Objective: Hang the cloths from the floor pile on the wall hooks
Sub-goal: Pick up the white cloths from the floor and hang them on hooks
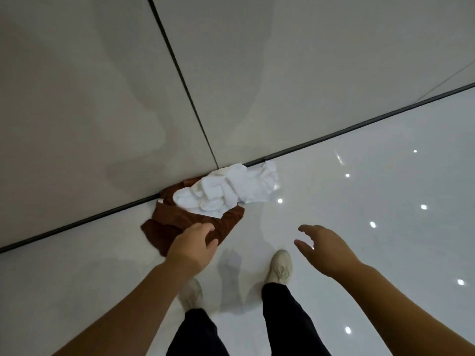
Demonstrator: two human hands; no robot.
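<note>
Count, floor pile at 12 o'clock of the feet: cloths 2, namely 1 white cloth [226, 190] and 1 brown cloth [177, 224]. Hands 2: left [191, 249], right [326, 249]. Shoes 2.

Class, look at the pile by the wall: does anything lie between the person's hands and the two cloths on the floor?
Nothing visible does. The left hand reaches over the near edge of the brown cloth; whether it touches is unclear. The white cloth lies on top, uncovered. The right hand hovers over bare floor beside them. No hooks show.
</note>
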